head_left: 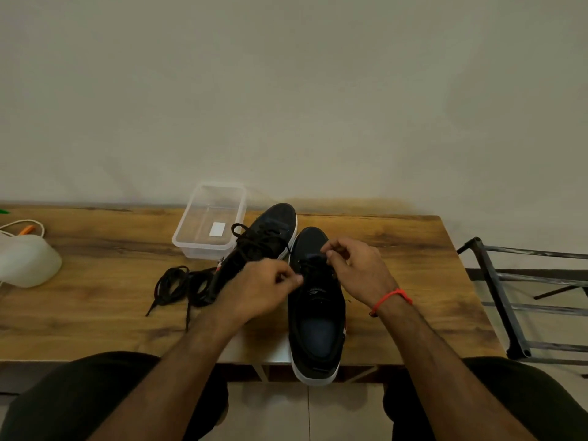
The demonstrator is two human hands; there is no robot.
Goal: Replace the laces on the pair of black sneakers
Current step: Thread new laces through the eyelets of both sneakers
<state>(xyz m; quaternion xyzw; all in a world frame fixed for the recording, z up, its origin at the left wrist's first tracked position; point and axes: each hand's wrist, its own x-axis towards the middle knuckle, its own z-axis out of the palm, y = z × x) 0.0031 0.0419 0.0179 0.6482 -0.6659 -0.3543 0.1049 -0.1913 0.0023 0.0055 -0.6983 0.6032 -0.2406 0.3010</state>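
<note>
Over the near sneaker (318, 300) both hands sit at the eyelet rows, and that's the relation I care about. Left hand (259, 286) has fingers curled, thumb and forefinger pinching what looks like a lace end at the shoe's left eyelets; the lace (313, 265) is black on black, so I can't be sure. Right hand (353, 264), w/ a red thread at the wrist, pinches the lace at the top-right eyelets, a bit farther from me than the left.

The shoe's long axis runs straight away from me, toe to the wall, heel hanging past the table (413, 281) edge between my knees. So the eyelets sit L/R of centre, one row per hand; I judge the next pull goes across the tongue.

Second sneaker (270, 237) lies just beside it to the left, angled, already laced, partly behind my left hand. Loose black laces (178, 286) coil further left, well apart from a clear tub (210, 218).
</note>
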